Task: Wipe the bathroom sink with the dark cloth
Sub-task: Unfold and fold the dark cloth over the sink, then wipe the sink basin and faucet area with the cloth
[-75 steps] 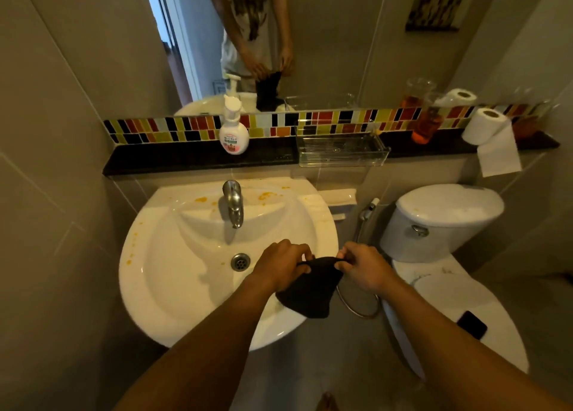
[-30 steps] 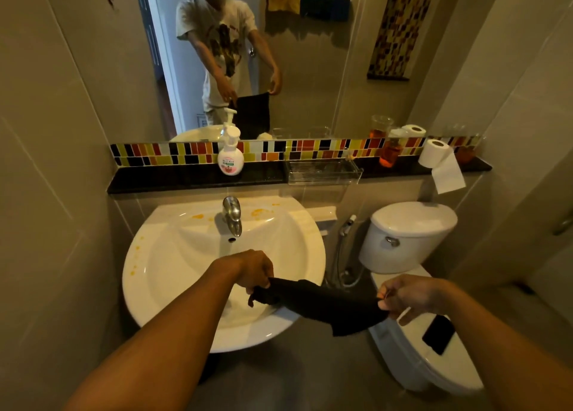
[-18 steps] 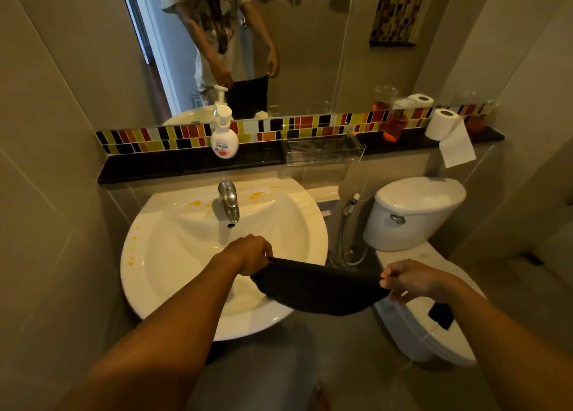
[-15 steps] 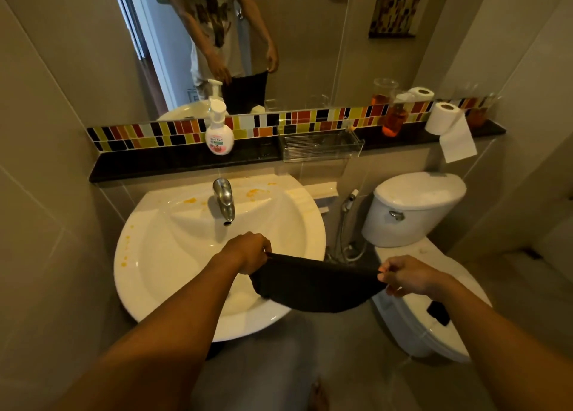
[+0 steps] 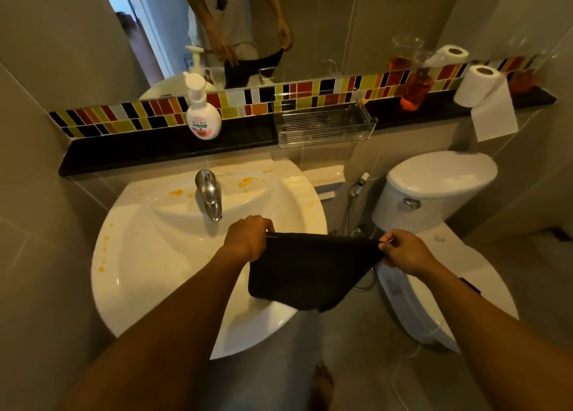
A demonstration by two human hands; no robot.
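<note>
The dark cloth (image 5: 307, 271) hangs spread between my two hands, over the right front rim of the white sink (image 5: 148, 255). My left hand (image 5: 248, 240) pinches its left top corner above the basin. My right hand (image 5: 403, 250) pinches the right top corner, out past the sink's edge. Orange stains dot the sink's back ledge and left rim. The chrome tap (image 5: 209, 195) stands at the back middle, just beyond my left hand.
A soap pump bottle (image 5: 201, 112), a clear plastic tray (image 5: 322, 125), an orange-filled glass (image 5: 415, 91) and a toilet roll (image 5: 479, 88) stand on the dark shelf. The toilet (image 5: 434, 187) and a bidet hose (image 5: 353, 205) are right of the sink.
My hands pulled apart and stretched the bunched cloth out flat. In the last half second the view tilted down and closer, with the cloth still held taut.
</note>
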